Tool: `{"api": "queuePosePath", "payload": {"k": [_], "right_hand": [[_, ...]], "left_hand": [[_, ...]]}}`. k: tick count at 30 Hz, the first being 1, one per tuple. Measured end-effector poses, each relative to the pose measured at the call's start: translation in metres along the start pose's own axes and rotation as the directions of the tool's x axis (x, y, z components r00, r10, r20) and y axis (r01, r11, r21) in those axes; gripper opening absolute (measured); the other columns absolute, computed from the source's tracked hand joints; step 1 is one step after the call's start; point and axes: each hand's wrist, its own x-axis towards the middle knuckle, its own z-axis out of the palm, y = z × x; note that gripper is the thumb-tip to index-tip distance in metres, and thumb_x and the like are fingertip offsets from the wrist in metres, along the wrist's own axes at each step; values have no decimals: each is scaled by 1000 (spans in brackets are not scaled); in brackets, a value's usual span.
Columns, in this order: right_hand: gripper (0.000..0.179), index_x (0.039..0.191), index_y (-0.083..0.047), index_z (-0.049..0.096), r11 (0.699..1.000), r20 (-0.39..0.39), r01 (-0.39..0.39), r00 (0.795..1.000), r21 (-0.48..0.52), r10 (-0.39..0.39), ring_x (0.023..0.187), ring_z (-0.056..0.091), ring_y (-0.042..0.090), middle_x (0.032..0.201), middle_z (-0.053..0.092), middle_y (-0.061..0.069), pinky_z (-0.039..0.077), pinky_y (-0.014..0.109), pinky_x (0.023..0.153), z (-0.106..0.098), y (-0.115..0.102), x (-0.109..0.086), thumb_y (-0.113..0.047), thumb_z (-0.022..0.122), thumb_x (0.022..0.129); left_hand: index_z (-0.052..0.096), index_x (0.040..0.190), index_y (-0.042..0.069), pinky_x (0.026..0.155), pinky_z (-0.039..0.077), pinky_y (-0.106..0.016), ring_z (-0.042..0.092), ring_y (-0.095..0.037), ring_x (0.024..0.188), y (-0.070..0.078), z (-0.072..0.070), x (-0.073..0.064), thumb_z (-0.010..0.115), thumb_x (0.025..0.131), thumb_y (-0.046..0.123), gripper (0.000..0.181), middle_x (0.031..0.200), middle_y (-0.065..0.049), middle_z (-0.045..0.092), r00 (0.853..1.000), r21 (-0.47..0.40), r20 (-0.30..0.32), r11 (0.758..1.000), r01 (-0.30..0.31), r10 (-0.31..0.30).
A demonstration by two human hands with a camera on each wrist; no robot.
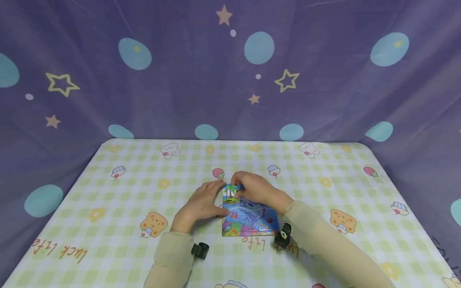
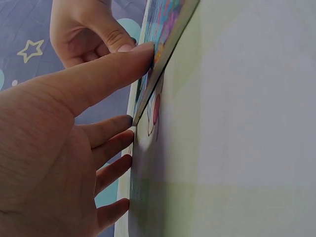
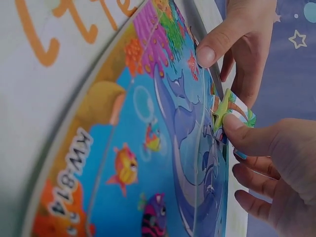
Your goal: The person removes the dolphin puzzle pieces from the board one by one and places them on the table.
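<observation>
Here, a green-and-white checked cartoon-print tablecloth (image 1: 108,192) is spreading beneath the left hand (image 1: 202,203) and right hand (image 1: 255,188), a purple star-patterned fabric backdrop (image 1: 194,92) hanging beyond. Only the right wrist view is showing white "KW-814" lettering (image 3: 70,172) legibly. A flat, blue, dolphin-printed board (image 1: 248,220) is lying beside the left hand, which is touching it, fingers spread, and beneath the right, which is pinching a palm-printed piece (image 3: 232,107).

The thin rectangular picture board (image 1: 252,224) is bright sea blue, printed with a purple dolphin (image 3: 173,128) and an orange-and-yellow fish (image 3: 126,168). From where I stand, the fabric sleeves (image 1: 324,244) look pale beige, the small wrist cameras (image 1: 200,251) black. The smooth tabletop covering (image 1: 119,224) is checked pale green and white with pink strawberries (image 1: 217,173); the fabric curtain (image 1: 198,80) is dusky purple with teal ovals (image 1: 259,48) and peach stars (image 1: 224,16).
</observation>
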Motion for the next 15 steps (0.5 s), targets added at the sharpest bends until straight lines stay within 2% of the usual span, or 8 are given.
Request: {"api": "queuePosePath", "payload": {"k": [12, 15], "right_hand": [[14, 107, -15, 64, 996, 45, 3, 999, 91, -7, 88, 65, 13, 96, 68, -2, 55, 29, 77, -9, 1, -2, -15, 69, 94], [13, 107, -14, 65, 992, 44, 24, 999, 126, -30, 88, 65, 12, 96, 69, -3, 55, 28, 77, -10, 3, -4, -14, 68, 95]], "left_hand": [[38, 152, 7, 119, 19, -51, 26, -35, 145, 0, 0, -1, 81, 78, 36, 90, 158, -10, 33, 1000, -2, -2, 1000, 0, 0], [38, 151, 7, 119, 19, -51, 26, -34, 145, 0, 0, -1, 81, 78, 36, 90, 158, -10, 33, 1000, 2, 0, 1000, 2, -2]]}}
